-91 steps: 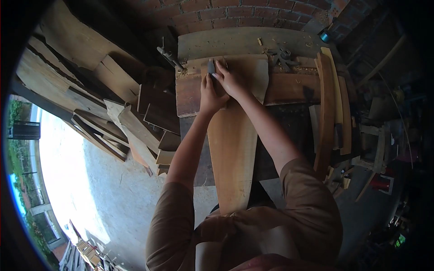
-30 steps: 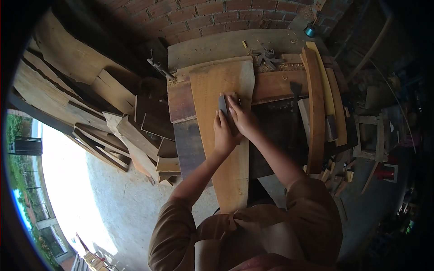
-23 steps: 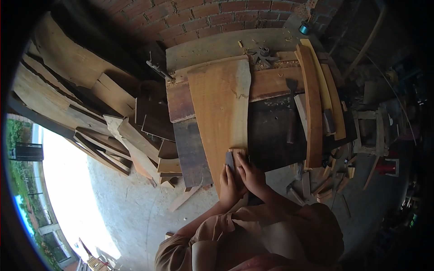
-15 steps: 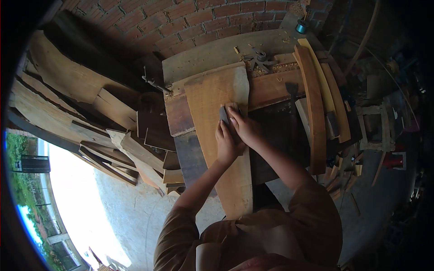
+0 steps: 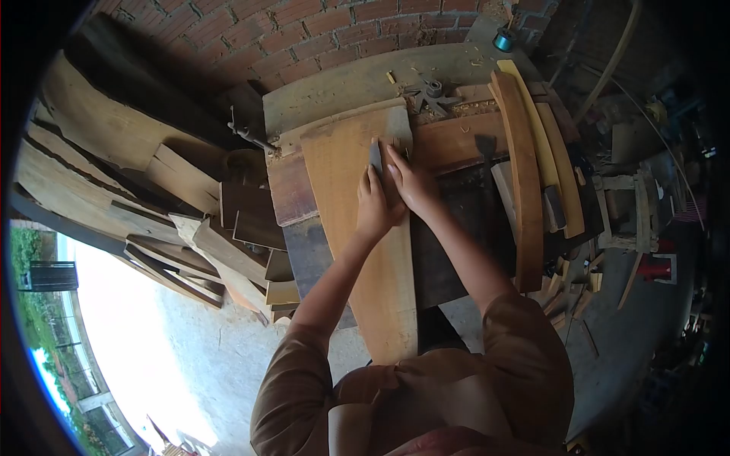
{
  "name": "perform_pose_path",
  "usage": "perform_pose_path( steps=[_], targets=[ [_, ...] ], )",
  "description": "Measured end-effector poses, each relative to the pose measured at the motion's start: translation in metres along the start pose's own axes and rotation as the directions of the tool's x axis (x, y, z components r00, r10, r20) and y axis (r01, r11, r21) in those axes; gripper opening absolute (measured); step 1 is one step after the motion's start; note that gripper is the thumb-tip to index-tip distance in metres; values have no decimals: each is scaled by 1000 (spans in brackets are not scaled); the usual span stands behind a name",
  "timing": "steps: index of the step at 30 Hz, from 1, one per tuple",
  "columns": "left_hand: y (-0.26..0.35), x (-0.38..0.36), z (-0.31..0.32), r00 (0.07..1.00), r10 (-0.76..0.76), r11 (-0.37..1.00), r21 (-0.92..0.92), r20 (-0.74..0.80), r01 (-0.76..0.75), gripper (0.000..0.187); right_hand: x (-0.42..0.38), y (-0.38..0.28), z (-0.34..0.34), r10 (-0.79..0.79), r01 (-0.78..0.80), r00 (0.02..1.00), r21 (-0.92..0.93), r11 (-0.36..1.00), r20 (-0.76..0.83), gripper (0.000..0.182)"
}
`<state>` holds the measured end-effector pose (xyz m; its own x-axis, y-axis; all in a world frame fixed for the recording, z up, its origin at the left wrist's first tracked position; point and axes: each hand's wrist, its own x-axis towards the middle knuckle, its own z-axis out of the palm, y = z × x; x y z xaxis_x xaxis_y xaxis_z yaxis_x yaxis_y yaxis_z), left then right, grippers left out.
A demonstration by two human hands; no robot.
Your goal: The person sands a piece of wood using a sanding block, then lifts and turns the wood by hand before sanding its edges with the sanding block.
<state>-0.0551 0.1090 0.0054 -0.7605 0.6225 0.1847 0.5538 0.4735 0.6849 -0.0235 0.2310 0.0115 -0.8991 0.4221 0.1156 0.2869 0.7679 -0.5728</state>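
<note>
A long tan board (image 5: 386, 300) lies lengthwise on the workbench, its near end close to my body. On its upper part rests a small brown wooden block with a grey side (image 5: 376, 155); its exact kind is hard to make out. My left hand (image 5: 374, 204) wraps the block from the left, and my right hand (image 5: 414, 186) grips it from the right with the fingers pointing forward. Palms and fingers cover much of the block.
Curved timber pieces (image 5: 525, 175) lie at the bench's right, beside a dark flat-bladed tool (image 5: 487, 163). A metal star-shaped part (image 5: 433, 95) sits among shavings at the back. A clamp (image 5: 249, 135) juts out at the left. Planks (image 5: 182, 178) are stacked farther left, against a brick wall (image 5: 327, 38).
Both hands have slid the block forward along the board, toward its far end. The arms now reach farther out. The whole view has shifted slightly.
</note>
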Motion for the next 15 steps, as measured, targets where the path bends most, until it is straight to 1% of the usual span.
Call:
perform_pose_path(
  steps=[1,2,3,5,6,7,8,9,11,12,13,14,15],
  targets=[
    [8,-40,4,1000,8,1000,4,-13,-8,93,-42,-2,2,-22,25,999,79,997,-39,43],
    [22,-81,-1,997,-47,999,-15,56,48,93,-84,-8,2,22,-22,1000,45,999,10,44],
    [30,-122,0,995,-69,998,-2,68,70,94,-122,-22,-10,72,-76,994,50,996,84,46],
    [48,-186,-6,991,-89,995,-27,101,93,94,-189,-28,-7,51,-59,996,105,993,69,49],
    [51,-211,-2,994,-75,997,-3,76,76,94,-214,-29,-3,31,-33,999,85,996,33,50],
    [53,-221,2,997,-62,998,19,49,61,95,-224,-30,-4,7,-7,1000,63,998,0,51],
    [48,-221,7,1000,7,1000,30,16,-8,97,-225,-27,-4,28,-29,999,69,997,18,52],
    [47,-217,6,1000,5,999,32,20,-6,97,-220,-30,-8,31,-32,999,72,997,20,52],
    [44,-193,4,993,-52,999,13,102,51,107,-190,-32,-17,66,-66,986,-5,998,156,50],
    [39,-173,4,995,-17,1000,3,98,17,107,-172,-26,-14,39,-41,993,17,999,108,49],
    [35,-147,4,994,-24,1000,9,111,24,105,-148,-24,-17,41,-43,995,21,999,92,47],
    [31,-118,9,999,-12,1000,11,50,11,104,-122,-16,-12,35,-35,999,1,999,42,45],
    [30,-87,11,999,-27,1000,1,23,27,99,-90,-7,-9,51,-51,998,11,999,35,43]
  ],
)
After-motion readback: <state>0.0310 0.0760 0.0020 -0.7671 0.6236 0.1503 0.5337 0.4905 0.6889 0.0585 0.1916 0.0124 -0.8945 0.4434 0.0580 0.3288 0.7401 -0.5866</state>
